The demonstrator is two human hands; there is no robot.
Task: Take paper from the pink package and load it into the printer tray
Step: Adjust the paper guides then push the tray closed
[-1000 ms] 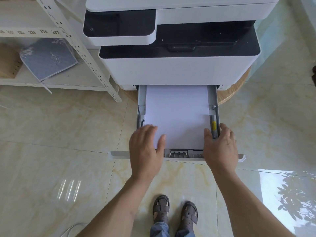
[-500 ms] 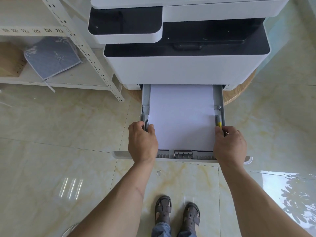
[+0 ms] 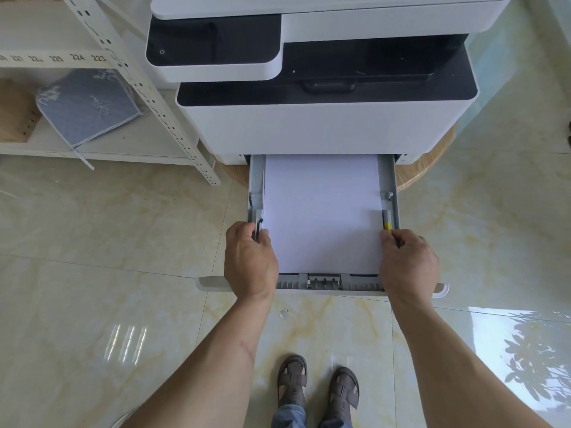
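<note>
Below the printer: the tray stands pulled out toward the person.
Hidden: tray's far end, tucked under the printer; its near corners, covered by both hands.
Cut off: printer top, past the upper edge.
Tray contents: white paper, lying flat between the side rails.
Left hand: fingers curled over the left side guide, pinching it.
Right hand: fingers clenched on the right guide beside its yellow tab.
Left of the printer: shelf, holding a blue cushion.
</note>
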